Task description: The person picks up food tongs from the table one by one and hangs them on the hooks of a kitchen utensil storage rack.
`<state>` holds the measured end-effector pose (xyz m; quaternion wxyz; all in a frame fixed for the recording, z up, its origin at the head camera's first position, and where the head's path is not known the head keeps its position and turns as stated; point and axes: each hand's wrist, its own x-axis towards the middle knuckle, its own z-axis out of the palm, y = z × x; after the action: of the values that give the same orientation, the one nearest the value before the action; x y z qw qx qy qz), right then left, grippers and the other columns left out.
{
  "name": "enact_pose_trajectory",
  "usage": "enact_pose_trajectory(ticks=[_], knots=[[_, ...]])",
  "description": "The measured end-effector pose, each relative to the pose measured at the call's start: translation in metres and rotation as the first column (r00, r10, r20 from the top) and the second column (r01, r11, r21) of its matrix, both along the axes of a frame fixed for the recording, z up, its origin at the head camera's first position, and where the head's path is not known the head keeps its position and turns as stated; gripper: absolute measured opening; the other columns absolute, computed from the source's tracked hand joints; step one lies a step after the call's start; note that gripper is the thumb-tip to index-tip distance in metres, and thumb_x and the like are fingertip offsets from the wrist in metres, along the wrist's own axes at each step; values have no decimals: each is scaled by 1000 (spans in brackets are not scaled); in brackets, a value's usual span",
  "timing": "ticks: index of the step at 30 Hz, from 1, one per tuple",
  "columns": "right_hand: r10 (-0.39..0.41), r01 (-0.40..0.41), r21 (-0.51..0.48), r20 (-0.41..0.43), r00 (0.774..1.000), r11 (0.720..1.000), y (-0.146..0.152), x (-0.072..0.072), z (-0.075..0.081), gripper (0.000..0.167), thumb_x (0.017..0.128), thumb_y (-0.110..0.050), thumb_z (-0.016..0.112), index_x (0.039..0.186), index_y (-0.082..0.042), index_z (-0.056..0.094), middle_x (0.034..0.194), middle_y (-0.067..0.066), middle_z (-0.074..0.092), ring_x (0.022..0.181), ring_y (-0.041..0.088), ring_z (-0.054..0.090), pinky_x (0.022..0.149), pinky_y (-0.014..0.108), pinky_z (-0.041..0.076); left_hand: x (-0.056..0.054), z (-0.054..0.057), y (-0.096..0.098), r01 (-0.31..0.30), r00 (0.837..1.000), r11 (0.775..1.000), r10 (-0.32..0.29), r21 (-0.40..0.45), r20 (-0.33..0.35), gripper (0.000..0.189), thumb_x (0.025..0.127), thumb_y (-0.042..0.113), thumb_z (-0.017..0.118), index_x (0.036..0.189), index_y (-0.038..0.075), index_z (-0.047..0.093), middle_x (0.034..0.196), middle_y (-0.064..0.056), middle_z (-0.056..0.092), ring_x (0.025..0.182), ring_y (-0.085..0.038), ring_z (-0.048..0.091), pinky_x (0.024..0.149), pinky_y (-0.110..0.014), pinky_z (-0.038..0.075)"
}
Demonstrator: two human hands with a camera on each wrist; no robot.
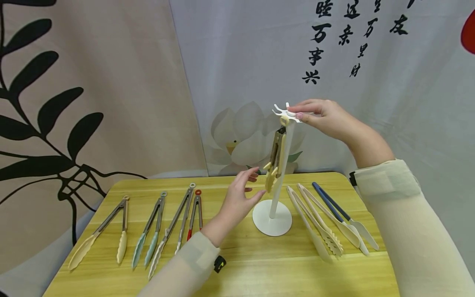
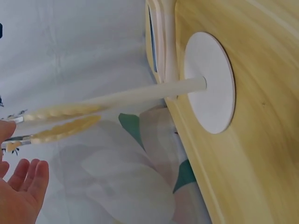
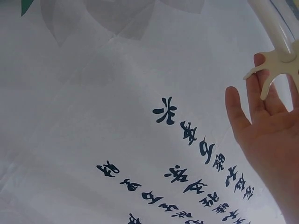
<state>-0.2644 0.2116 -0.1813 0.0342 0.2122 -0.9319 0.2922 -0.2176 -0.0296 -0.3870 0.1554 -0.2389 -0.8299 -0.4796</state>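
A white hanging stand [image 1: 272,217] with a hooked top stands upright on the table. Tongs [image 1: 275,154] with steel arms and cream scalloped tips hang from one hook by their ring, tips down beside the pole. At the top, my right hand [image 1: 326,117] pinches the hooked rim [image 3: 275,65] between thumb and fingers; the thumb is out of sight in the right wrist view. My left hand [image 1: 239,196] is beside the hanging tips, fingers relaxed and apart, holding nothing. In the left wrist view, its thumb overlaps the tongs' arms while the other fingers stay apart.
On the table's left lie cream-tipped tongs [image 1: 92,238], light blue-tipped tongs [image 1: 140,241], white-tipped tongs [image 1: 167,234] and red tongs [image 1: 191,220], partly behind my left arm. To the right lie beige tongs [image 1: 319,220] and blue-handled tongs [image 1: 337,210]. A printed curtain [image 1: 241,62] hangs behind.
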Motion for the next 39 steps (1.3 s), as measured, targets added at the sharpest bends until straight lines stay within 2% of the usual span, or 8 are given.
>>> enact_pose_trajectory(ticks=[7,10,15,19,23,28,33,39], knots=[[7,-7,-6,-6,1000,1000,0,0,0,38,97,-34,51,131,-19,58,140,6,48,132,28,36,105,54,34,2,-5,-11,-26,999,999,27,-29,41,56,88,21,67,138,21,44,121,2,54,111,-16,54,86,-34,53],[6,-6,-7,-2,1000,1000,0,1,0,38,97,-34,51,131,-18,58,140,6,48,132,28,35,104,54,34,2,-10,-17,-56,997,996,60,-70,54,54,90,23,65,139,20,43,124,2,54,113,-16,53,90,-34,51],[7,-7,-6,-2,1000,1000,1,-1,0,38,97,-35,51,131,-19,58,140,5,48,132,27,36,104,53,35,6,-21,-30,-109,988,981,125,-159,94,54,93,30,60,143,21,40,134,1,51,123,-19,49,102,-39,43],[11,-11,-11,0,1000,1000,1,-1,-1,38,97,-34,51,131,-19,58,140,6,48,131,27,37,104,53,35,7,-33,-41,-134,977,963,168,-232,134,58,95,40,53,147,20,33,147,-2,41,136,-23,37,110,-45,32],[9,-9,-14,0,1000,1000,1,-1,0,38,97,-34,52,131,-18,58,140,6,49,131,27,38,104,53,35,7,-45,-52,-155,958,932,223,-329,180,70,95,54,44,151,19,23,156,-10,21,144,-34,15,112,-59,18],[6,-6,-19,0,1000,1000,1,-1,0,38,97,-34,52,131,-18,58,140,5,49,130,26,38,104,52,36,8,-60,-65,-174,922,871,308,-460,235,83,91,68,32,153,20,6,158,-16,-3,143,-42,-9,109,-68,2],[10,-10,-21,-6,1000,1000,0,-2,-1,38,97,-33,52,131,-18,59,139,6,49,130,26,39,103,51,36,8,-77,-78,-183,887,819,376,-543,268,87,88,73,27,153,22,-1,157,-17,-11,141,-42,-18,108,-68,-3],[17,-17,-26,-10,1000,1000,0,-2,-1,37,97,-32,52,130,-17,59,139,6,50,128,26,41,103,50,37,8,-93,-90,-180,850,797,421,-577,317,89,87,75,24,153,21,-2,156,-19,-15,140,-45,-18,108,-69,-3]])
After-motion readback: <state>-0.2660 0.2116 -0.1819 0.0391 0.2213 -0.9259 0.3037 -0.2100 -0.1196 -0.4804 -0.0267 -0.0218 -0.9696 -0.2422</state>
